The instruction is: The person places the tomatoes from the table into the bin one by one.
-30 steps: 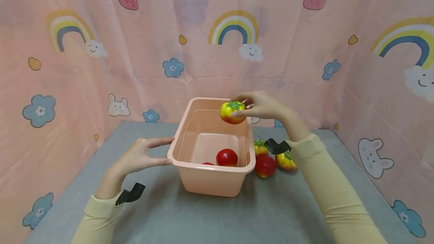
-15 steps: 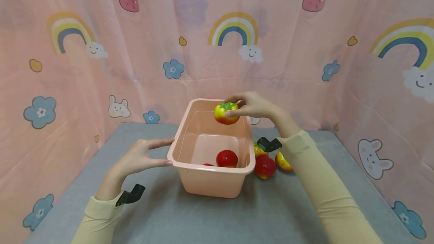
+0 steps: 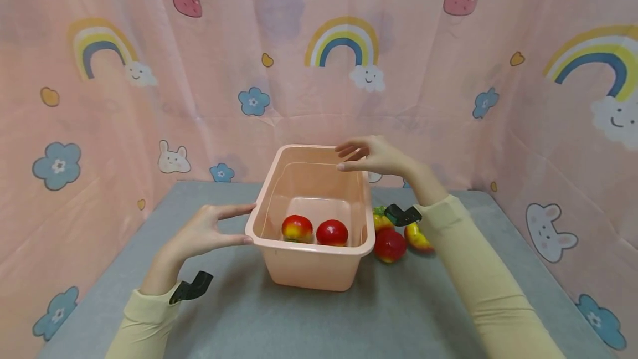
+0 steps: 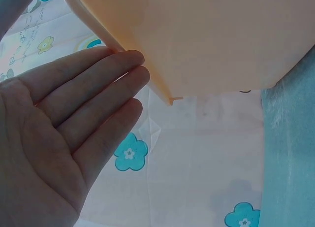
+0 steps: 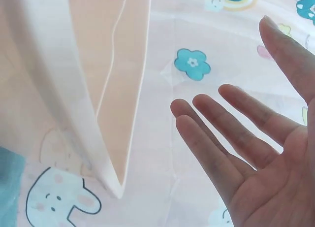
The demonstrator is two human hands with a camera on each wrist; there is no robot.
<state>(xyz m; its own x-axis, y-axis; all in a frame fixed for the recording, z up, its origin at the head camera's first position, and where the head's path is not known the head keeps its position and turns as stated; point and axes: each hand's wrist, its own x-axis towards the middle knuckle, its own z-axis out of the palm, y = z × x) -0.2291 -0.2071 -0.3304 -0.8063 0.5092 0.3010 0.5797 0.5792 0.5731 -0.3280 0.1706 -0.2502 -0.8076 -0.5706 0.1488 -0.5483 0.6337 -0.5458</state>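
A peach-coloured plastic basin (image 3: 309, 267) stands on the table. Inside near its front wall lie a yellow-and-red toy tomato (image 3: 297, 229) and a red round toy fruit (image 3: 332, 232). My left hand (image 3: 206, 230) rests its fingertips at the basin's left rim; the left wrist view shows straight fingers (image 4: 98, 94) against the edge. Over the back right rim hovers my right hand (image 3: 376, 155), its fingers loosely spread. In the right wrist view nothing lies between that hand's fingers (image 5: 241, 133) and thumb.
Right of the basin sit another red toy fruit (image 3: 390, 245) and two yellow-and-red toy tomatoes, one (image 3: 382, 219) partly behind the wrist camera (image 3: 401, 215) and one (image 3: 418, 238) beside the sleeve. A pink patterned curtain (image 3: 209, 60) surrounds the grey table (image 3: 229, 314).
My right hand carried a yellow-and-red tomato leftward over the basin and let it go. It now lies inside near the front left, and the hand has drawn slightly right. The left hand stayed put.
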